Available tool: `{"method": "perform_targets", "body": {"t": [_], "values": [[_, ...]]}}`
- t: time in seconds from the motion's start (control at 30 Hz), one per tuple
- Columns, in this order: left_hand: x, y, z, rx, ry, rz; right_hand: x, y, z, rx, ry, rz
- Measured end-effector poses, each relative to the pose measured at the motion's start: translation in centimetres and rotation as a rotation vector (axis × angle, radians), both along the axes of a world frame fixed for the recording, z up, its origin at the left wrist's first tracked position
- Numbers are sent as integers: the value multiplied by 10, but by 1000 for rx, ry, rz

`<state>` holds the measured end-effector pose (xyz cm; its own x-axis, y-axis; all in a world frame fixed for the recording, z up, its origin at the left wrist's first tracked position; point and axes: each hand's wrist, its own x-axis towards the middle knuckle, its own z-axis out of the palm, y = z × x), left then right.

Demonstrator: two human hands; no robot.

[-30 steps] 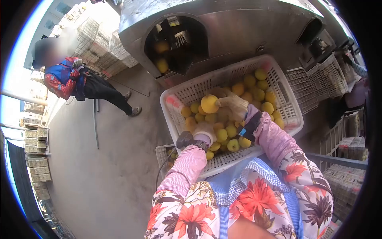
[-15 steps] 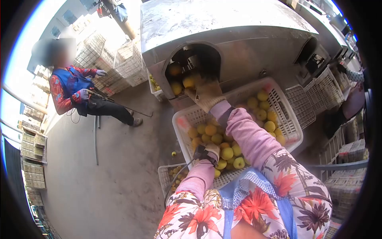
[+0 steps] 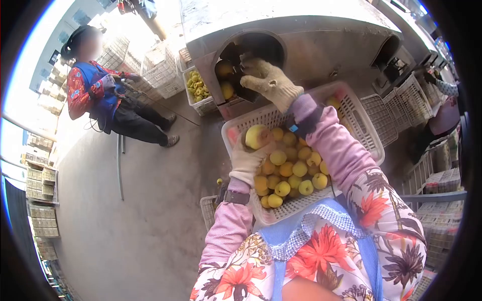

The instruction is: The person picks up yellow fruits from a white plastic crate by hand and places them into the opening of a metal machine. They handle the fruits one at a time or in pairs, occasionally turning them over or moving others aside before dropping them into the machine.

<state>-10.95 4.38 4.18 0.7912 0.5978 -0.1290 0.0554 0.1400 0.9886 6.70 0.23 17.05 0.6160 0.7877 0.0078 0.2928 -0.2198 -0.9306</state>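
A white plastic crate (image 3: 369, 131) with a pile of yellow-green fruit (image 3: 299, 168) stands in front of me. My left hand (image 3: 249, 156), in a pale glove, is wrapped round a larger-looking yellow fruit (image 3: 257, 136) above the crate's left side. My right hand (image 3: 271, 83), in a worn tan glove, is at the round opening (image 3: 261, 44) of a metal machine (image 3: 321, 47), fingers apart and no fruit visible in it. Inside the opening, on its left, lies another yellow fruit (image 3: 227, 91).
At the left a person (image 3: 103, 88) in a blue vest holds a long thin rod. A smaller crate of fruit (image 3: 197, 86) stands left of the machine. Empty crates (image 3: 409, 108) and another person's arm (image 3: 444, 88) are at the right.
My left hand has risen from the pile with a fruit. My right hand has drawn up and right, apart from the fruit in the opening. The person at the left has shifted.
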Motion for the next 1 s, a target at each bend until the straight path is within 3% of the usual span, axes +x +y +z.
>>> {"method": "perform_targets", "body": {"t": [0.03,0.07,0.13,0.2,0.3,0.4,0.5,0.6,0.7,0.73,0.77,0.87,0.97,1.0], "values": [[-2,7,3,83,-21,-5,-4,-23,-27,86,235,147],[-2,13,7,162,-42,-6,-13,-40,-43,30,218,311],[-5,13,16,310,9,-6,-44,-58,-36,-91,210,427],[-10,11,32,451,144,16,-59,-62,-49,44,271,303],[-12,6,51,448,105,-40,-59,-68,-59,107,386,190],[-10,26,38,821,60,-228,-43,-71,-55,-138,369,238],[-3,55,25,416,-82,-460,-52,-77,-50,-63,486,297],[13,69,27,248,-186,-565,-64,-71,-43,25,235,179],[17,67,66,661,115,-508,-80,-61,-38,-60,-253,27],[22,72,54,547,63,-482,-80,-59,-37,-91,-410,-30],[28,78,29,428,13,-457,-74,-56,-46,-57,-365,-66],[28,76,14,261,-253,-338,-56,-51,-54,37,200,-84],[21,65,8,48,-326,-154,-36,-15,-68,244,142,-314],[18,63,7,-11,-293,-107,-30,0,-60,115,-146,-367]]}}
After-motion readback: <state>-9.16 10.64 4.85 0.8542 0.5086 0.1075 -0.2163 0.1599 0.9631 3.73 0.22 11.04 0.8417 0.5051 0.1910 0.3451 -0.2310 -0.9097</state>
